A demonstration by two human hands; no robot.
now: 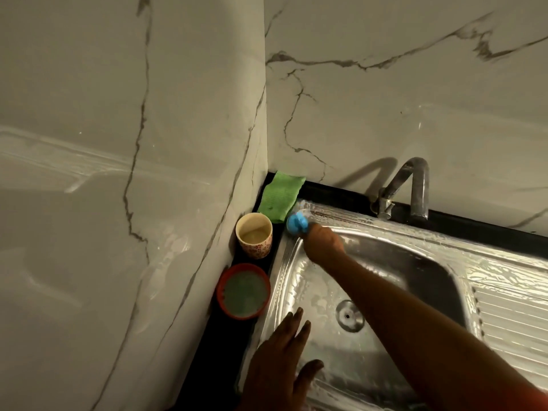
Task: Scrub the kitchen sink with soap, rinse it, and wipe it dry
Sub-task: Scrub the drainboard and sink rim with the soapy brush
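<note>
Scrubbing step is under way, judging by the soapy film showing across the sink [320, 286]. Right hand [324, 240] is reaching to the far-left corner of the rim, fingers curling round a blue scrubber [297, 222] and pressing it on the steel. Left hand [281, 360] is lying flat on the near-left rim, fingers straight and spread, holding nothing. Next move is probably working along the back rim toward the tap [412, 185], then down into the bowl around the drain [350, 315]. Corner is tight: cloth [281, 194] is just beside the scrubber, with cup [254, 235] and soap tub [243, 292] near the left edge against the wall. Bowl and drainboard [510, 307] are giving open room rightward.
</note>
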